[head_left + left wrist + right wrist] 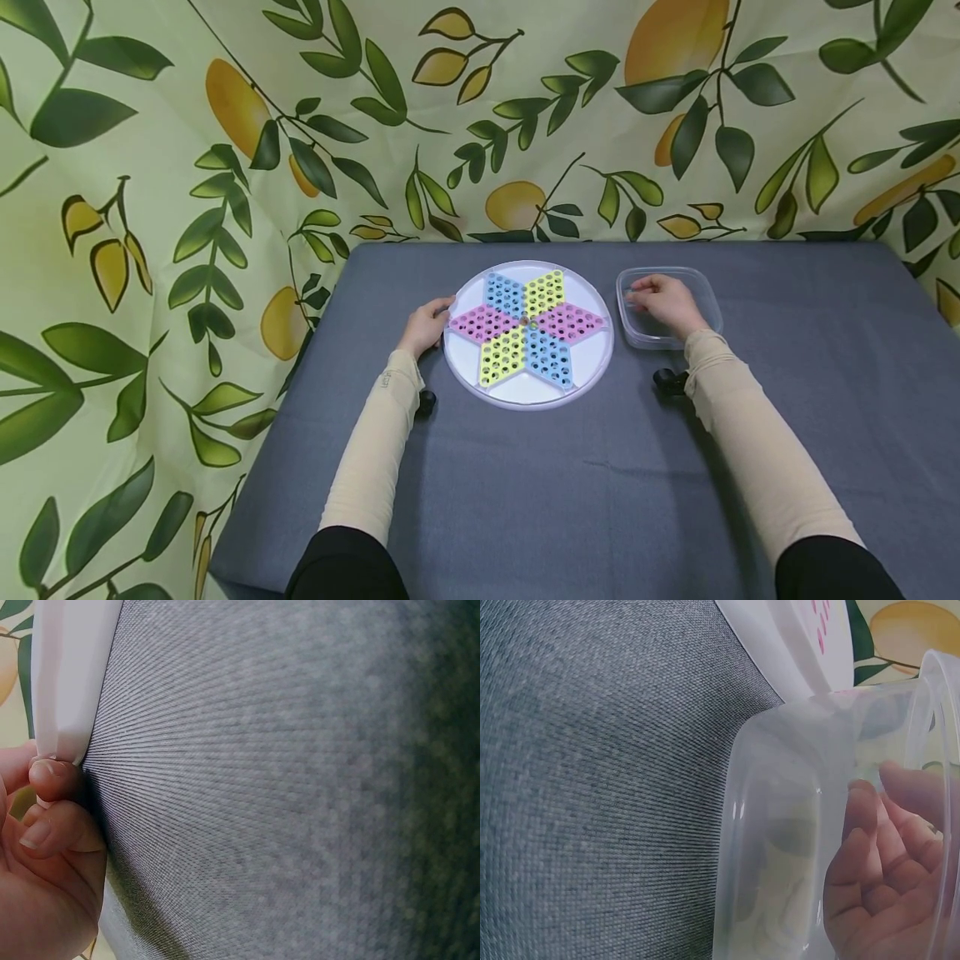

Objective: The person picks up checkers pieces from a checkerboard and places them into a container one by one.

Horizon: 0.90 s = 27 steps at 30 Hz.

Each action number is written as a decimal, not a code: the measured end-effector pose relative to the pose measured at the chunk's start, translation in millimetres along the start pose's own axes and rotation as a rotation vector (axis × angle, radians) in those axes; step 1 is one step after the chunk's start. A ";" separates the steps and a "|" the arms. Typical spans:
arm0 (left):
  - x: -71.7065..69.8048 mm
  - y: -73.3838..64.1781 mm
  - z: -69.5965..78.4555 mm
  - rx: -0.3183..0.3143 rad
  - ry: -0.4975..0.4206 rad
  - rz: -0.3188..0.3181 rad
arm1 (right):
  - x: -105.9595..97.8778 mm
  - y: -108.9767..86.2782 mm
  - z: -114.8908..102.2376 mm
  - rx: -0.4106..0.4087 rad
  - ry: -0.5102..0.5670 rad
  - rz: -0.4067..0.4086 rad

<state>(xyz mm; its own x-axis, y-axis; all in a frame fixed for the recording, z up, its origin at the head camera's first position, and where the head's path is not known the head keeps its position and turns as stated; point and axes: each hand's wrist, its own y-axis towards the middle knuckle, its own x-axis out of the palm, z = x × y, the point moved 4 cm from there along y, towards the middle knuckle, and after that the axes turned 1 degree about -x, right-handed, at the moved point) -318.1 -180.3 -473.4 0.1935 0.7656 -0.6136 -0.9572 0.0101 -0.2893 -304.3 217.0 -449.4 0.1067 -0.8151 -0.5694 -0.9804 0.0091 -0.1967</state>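
Head: left fingers (436, 307) grip board rim (461, 374); right fingers (651, 285) half-curled inside tub (652, 341).

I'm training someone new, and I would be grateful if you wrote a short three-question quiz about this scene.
1. True or false: the right hand is nearer to the clear container than to the round white board.

2. Choose one. The left hand is:
A) reaching into the container
B) hanging free, touching nothing
C) gripping the edge of the board

3. Fill in the missing colour: the star on the board has sections in yellow, pink and ____.

Key:
1. True
2. C
3. blue
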 end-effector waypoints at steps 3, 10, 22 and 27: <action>0.2 1.0 -0.2 0.004 0.003 0.001 | -0.4 -0.4 -0.5 -0.003 0.010 -0.004; -0.1 -0.6 0.6 0.052 -0.005 0.014 | -3.5 -0.5 0.4 -0.010 0.004 0.003; -0.3 -2.8 1.1 0.052 -0.015 0.017 | -6.4 -10.3 -7.4 -0.049 0.098 0.031; 0.1 -2.7 2.2 0.037 -0.013 0.017 | -8.4 -13.6 -13.2 -0.100 0.121 0.049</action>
<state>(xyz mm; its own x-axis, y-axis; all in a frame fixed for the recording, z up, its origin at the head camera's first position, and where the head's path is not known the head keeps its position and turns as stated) -316.0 -178.8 -471.0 0.1742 0.7744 -0.6083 -0.9677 0.0202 -0.2514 -294.1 216.1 -431.3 0.0438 -0.8789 -0.4750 -0.9962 -0.0025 -0.0872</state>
